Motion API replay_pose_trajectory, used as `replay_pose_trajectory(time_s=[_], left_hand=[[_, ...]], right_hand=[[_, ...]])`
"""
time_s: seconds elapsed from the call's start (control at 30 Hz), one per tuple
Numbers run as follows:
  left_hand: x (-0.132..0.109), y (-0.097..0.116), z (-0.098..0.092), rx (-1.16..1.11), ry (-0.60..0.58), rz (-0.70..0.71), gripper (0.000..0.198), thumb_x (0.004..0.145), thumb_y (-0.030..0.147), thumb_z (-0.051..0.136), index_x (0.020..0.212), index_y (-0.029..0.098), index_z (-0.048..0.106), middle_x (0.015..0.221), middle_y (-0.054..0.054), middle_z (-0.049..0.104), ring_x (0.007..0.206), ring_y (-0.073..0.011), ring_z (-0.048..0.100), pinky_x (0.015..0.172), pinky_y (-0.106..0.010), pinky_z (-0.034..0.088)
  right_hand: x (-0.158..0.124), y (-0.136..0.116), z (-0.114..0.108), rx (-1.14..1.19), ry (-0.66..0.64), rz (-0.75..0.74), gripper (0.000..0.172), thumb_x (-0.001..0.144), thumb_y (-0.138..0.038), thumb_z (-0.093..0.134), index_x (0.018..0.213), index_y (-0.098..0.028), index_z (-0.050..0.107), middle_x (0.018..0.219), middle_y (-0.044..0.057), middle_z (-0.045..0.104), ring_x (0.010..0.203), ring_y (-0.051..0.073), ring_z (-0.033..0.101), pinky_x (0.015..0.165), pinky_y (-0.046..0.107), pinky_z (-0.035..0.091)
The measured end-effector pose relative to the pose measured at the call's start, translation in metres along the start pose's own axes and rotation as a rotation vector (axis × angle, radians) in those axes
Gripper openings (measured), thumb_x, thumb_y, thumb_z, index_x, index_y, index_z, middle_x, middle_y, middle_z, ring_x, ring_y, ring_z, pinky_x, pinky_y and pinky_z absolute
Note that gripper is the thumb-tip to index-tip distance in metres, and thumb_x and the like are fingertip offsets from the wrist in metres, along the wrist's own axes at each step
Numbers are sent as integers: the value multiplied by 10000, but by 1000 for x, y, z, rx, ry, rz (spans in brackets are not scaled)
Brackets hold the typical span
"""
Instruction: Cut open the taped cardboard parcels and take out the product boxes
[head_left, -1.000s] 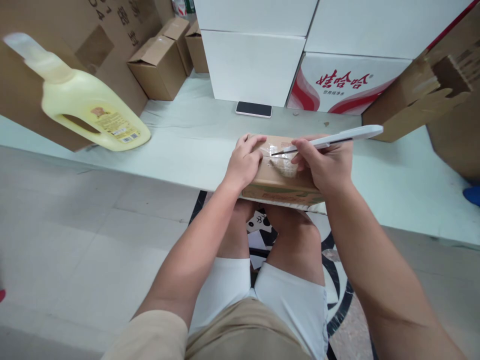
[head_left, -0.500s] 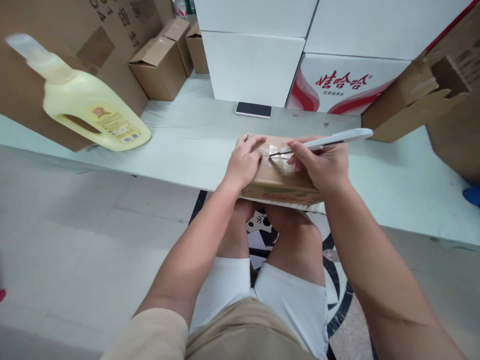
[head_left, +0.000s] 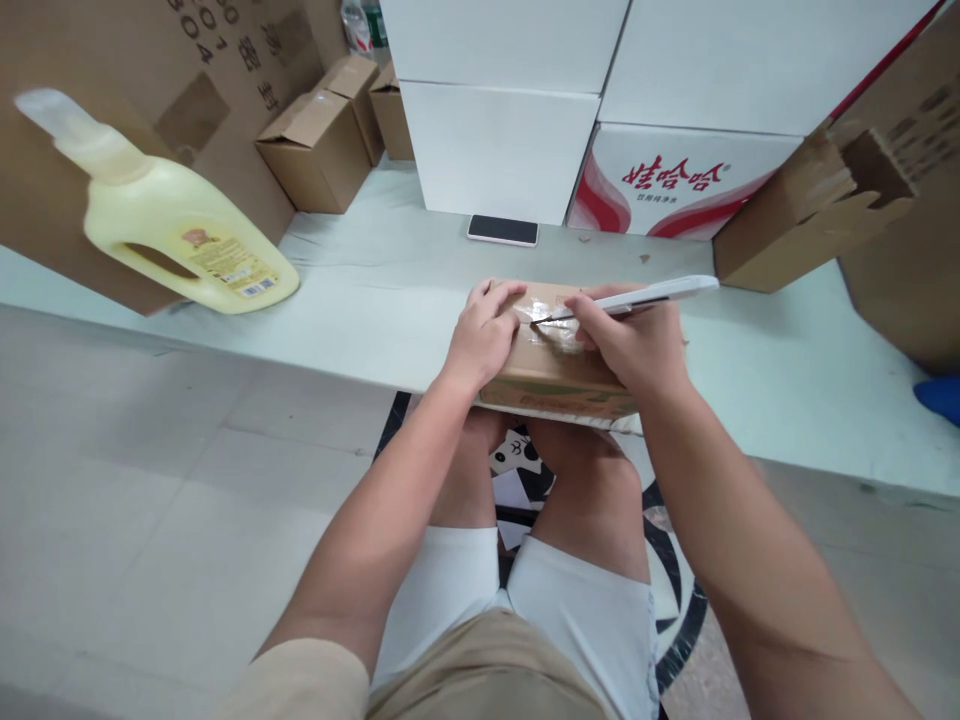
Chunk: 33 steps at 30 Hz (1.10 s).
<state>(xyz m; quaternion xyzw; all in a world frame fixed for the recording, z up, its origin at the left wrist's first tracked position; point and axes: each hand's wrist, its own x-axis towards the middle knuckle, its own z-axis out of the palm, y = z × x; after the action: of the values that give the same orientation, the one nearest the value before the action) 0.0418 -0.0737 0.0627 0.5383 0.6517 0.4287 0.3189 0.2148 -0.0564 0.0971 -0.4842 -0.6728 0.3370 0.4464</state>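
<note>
Two hands (head_left: 484, 338), one knife (head_left: 667, 290)

Brown cardboard box (head_left: 551, 368), white knife (head_left: 649, 295), pale green tabletop (head_left: 360, 300)
Green print on the box's side at the front edge; pale yellow bottle (head_left: 217, 262) farther left; white carton (head_left: 671, 212) with red lettering and waves toward the back edge.

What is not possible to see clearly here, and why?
In the head view:
- Inside of the carton: hidden by its top.
- Grip of the white tool: partly covered by the right hand.
- Whether its tip pierces the tape: too small.
- Blue object: cut off by right edge.
</note>
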Motion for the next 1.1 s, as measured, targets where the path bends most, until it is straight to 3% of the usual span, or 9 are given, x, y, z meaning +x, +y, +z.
replay_pose_trajectory(time_s=[0.17,0.3,0.5,0.6,0.73,0.8,0.97,1.03,1.1], left_hand=[[-1,-1,-1,47,9,11,434,810,163,498,1160,311,708,1473,-41,543,1536,-267,363,1311,-475,274],[-5,2,-2,103,-2,-5,429,861,202,503,1237,305,682,1583,-69,417,1572,-312,290,1287,-547,293],[-8,6,-3,148,-9,0,389,882,266,547,1251,309,662,1603,-83,353,1579,-337,264,1278,-570,287],[-7,7,-3,161,-7,-8,386,867,282,582,1244,301,661,1614,-88,320,1570,-349,275,1269,-570,300],[-7,8,-3,170,-8,-8,379,854,299,621,1231,300,662,1631,-77,270,1521,-361,354,1267,-552,316],[-8,9,-3,172,-8,1,371,854,285,621,1222,297,663,1631,-73,258,1505,-359,375,1270,-543,317],[-8,11,-4,168,-5,21,405,843,238,605,1241,295,651,1611,-80,249,1523,-333,350,1298,-489,289],[-8,11,-4,152,-5,40,480,831,226,607,1300,328,610,1595,-71,264,1534,-327,332,1298,-498,286],[-9,12,-4,142,-3,48,550,821,217,609,1353,348,558,1576,-73,282,1545,-324,307,1293,-519,284]], right_hand=[[0,-2,0,-2,75,-4,155,772,-258,668,635,-194,702,571,-11,628,591,134,590,539,238,452],[0,4,0,-6,125,-11,146,744,-240,643,614,-200,694,578,-11,640,595,137,589,575,257,454],[-3,11,2,4,328,-23,174,719,-261,608,566,-205,670,523,-18,593,555,139,553,537,265,414],[-3,14,-1,-8,348,-57,178,730,-272,606,579,-205,673,529,-14,592,540,138,547,509,263,402],[-1,23,-20,-34,176,-125,149,737,-271,685,601,-212,685,569,-5,615,543,133,539,532,280,429],[-1,27,-33,-27,152,-100,133,738,-262,713,614,-216,697,561,-6,603,536,132,529,536,289,429],[-7,47,-71,56,326,-111,143,747,-256,702,608,-227,688,488,-17,509,463,108,430,481,291,350],[-12,69,-87,171,436,-105,154,760,-318,679,634,-230,669,471,-27,477,427,101,382,441,281,294],[-20,102,-103,234,554,-7,186,783,-406,630,722,-231,650,502,-32,498,417,110,402,421,263,272]])
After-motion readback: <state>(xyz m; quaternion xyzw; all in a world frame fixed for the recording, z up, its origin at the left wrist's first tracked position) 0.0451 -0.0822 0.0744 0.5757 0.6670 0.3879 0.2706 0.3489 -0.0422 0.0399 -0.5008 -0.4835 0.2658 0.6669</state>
